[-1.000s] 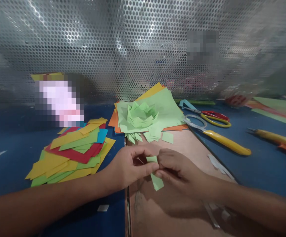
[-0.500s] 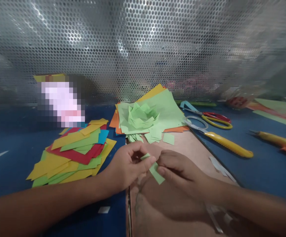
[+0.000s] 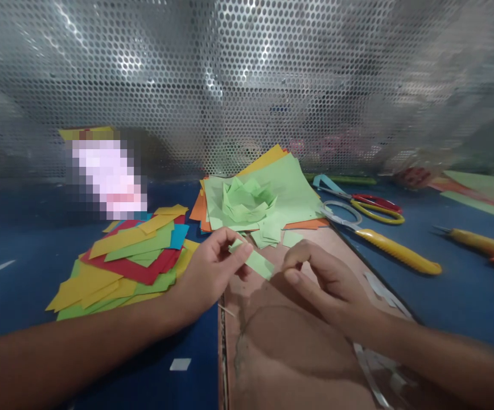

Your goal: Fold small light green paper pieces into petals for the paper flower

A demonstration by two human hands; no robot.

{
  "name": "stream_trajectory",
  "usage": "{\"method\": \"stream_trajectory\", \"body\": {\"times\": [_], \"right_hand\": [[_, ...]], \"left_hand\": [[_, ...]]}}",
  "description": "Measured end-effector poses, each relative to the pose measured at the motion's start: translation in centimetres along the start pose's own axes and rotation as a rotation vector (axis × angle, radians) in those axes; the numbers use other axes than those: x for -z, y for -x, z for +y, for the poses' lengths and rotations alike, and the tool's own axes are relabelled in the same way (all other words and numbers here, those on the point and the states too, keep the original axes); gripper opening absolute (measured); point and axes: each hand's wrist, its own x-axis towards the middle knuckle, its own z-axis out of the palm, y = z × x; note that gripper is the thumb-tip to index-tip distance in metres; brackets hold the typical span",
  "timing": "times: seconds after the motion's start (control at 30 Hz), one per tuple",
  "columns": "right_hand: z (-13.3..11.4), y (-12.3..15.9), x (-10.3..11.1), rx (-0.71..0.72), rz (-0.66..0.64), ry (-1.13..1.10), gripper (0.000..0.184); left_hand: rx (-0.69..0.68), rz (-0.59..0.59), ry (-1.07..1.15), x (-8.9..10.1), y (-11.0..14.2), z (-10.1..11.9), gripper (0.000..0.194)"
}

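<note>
My left hand [image 3: 219,265] pinches a small pale green paper strip [image 3: 258,262] between thumb and forefinger, above the brown board [image 3: 298,364]. The strip's free end points right, toward my right hand [image 3: 326,279]. That hand's thumb and curled forefinger are close together, apart from the strip, and I see nothing between them. Just beyond the hands lie cut green paper pieces [image 3: 267,233]. A folded green paper ring [image 3: 249,202] with pointed edges sits behind them on stacked green and orange sheets [image 3: 296,188].
At left is a heap of coloured paper strips [image 3: 127,256], with a blurred-out bright patch behind. Scissors with red and yellow handles [image 3: 377,209], a yellow-handled tool [image 3: 396,250] and a yellow pen-like tool [image 3: 481,242] lie right. A perforated metal panel [image 3: 247,85] stands behind.
My right hand has come off the strip and moved slightly right. My left hand has shifted up and left with the strip, which now lies flatter and points more to the right.
</note>
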Motion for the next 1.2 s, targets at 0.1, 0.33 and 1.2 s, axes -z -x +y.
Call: {"method": "stream_trajectory", "body": {"times": [0.1, 0.33, 1.2], "right_hand": [[0.6, 0.0, -0.4, 0.134, 0.038, 0.091, 0.01], [0.7, -0.2, -0.7, 0.169, -0.012, 0.115, 0.02], [0.5, 0.0, -1.1, -0.283, -0.081, -0.28, 0.023]], "left_hand": [[0.005, -0.092, 0.043, -0.5, 0.2, 0.0, 0.027], [0.006, -0.188, 0.037, -0.6, 0.5, -0.4, 0.019], [-0.022, -0.291, 0.018, -0.5, 0.4, -0.8, 0.016]]}}
